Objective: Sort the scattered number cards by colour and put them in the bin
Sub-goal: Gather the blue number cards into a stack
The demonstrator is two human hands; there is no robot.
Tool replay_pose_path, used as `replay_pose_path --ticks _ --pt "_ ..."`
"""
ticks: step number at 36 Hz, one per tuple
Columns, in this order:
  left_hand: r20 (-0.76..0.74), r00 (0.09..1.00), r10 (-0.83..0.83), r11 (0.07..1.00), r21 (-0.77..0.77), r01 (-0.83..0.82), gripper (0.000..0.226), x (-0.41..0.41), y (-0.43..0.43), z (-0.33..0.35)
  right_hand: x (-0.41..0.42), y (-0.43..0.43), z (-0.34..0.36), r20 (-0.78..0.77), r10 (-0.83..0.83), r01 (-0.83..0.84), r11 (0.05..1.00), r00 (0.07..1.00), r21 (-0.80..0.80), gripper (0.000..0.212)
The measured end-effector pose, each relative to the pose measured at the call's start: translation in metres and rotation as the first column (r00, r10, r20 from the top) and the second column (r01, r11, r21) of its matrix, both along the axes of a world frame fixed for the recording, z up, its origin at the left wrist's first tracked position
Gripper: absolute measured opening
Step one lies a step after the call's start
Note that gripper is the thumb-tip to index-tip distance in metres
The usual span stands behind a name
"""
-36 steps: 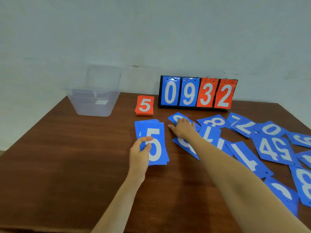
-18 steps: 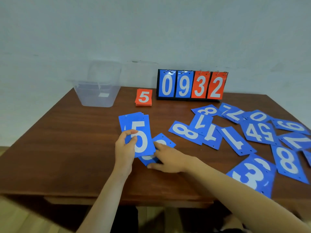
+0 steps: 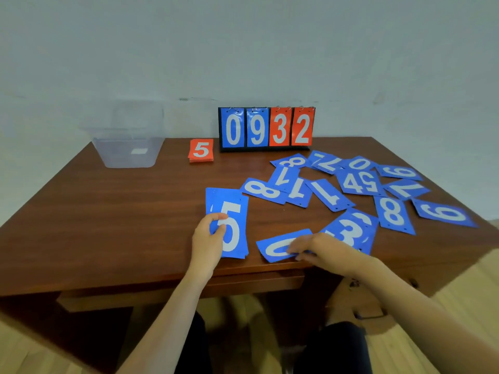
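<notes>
My left hand (image 3: 208, 240) grips a stack of blue cards (image 3: 232, 209) topped by a white 5, held just above the table's front. To its right, my right hand (image 3: 321, 251) pinches the near edge of a single blue card (image 3: 275, 245) lying at the table's front edge. Several loose blue number cards (image 3: 359, 182) are scattered over the right half of the table. A small stack of red cards (image 3: 201, 150) with a 5 on top lies at the back. The clear plastic bin (image 3: 127, 148) stands at the back left corner.
A flip scoreboard (image 3: 266, 129) reading 0 9 3 2 stands at the back centre against the wall. The brown wooden table (image 3: 108, 211) has its front edge right under my hands. My legs and the wooden floor show below.
My right hand has dragged one blue card out from beside the stack to the front edge, to the right. The left hand keeps hold of the blue stack. The camera has tilted downward.
</notes>
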State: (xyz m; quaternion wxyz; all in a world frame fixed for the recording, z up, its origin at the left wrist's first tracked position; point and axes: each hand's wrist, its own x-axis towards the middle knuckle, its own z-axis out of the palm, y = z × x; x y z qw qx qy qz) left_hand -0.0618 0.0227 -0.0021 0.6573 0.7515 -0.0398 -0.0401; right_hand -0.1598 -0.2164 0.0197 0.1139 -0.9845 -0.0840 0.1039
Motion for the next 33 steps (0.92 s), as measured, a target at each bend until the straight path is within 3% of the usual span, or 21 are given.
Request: replay_pose_path --ticks 3,5,7,11,15,20,23,27,30,33 --pt "0.062 0.997 -0.041 0.999 0.030 0.039 0.020 -0.001 -0.008 0.004 -0.002 -0.011 0.027 0.214 -0.003 0.018 0.998 0.977 -0.068 0.026" --pt "0.089 0.994 -0.068 0.997 0.043 0.065 0.020 0.000 -0.012 0.007 0.003 -0.015 0.044 0.422 0.069 -0.030 0.995 0.904 -0.099 0.025" --pt "0.079 0.991 -0.106 0.994 0.041 0.103 0.021 0.001 -0.017 0.011 0.009 -0.015 0.053 0.522 0.142 -0.075 0.986 0.841 -0.148 0.029" --pt "0.052 0.974 -0.219 0.976 0.013 0.219 0.016 0.000 -0.027 0.020 0.028 -0.002 0.056 0.543 0.337 -0.153 0.922 0.769 -0.356 0.018" --pt "-0.012 0.936 -0.352 0.933 -0.089 0.349 0.020 -0.005 -0.031 0.028 0.054 0.012 0.049 0.508 0.387 -0.133 0.875 0.769 -0.465 0.035" --pt "0.019 0.939 -0.342 0.938 -0.054 0.343 0.017 -0.005 -0.029 0.018 0.078 0.026 0.042 0.621 0.314 -0.119 0.935 0.719 -0.335 0.044" --pt "-0.022 0.962 -0.271 0.953 -0.147 0.265 0.020 0.002 -0.026 0.010 0.087 0.021 0.029 0.679 0.125 -0.063 0.991 0.723 -0.116 0.051" --pt "-0.093 0.981 -0.172 0.969 -0.193 0.152 0.027 0.015 -0.021 0.001 0.099 0.003 0.015 0.495 -0.226 0.192 0.974 0.839 0.119 0.052" --pt "-0.145 0.986 -0.087 0.978 -0.200 0.057 0.032 0.024 -0.018 -0.004 0.109 -0.009 0.000 0.266 -0.354 0.348 0.935 0.897 0.071 0.060" --pt "-0.194 0.981 0.005 0.972 -0.230 -0.051 0.039 0.034 -0.016 -0.010 0.123 -0.010 -0.014 0.107 -0.380 0.385 0.922 0.919 -0.027 0.069"
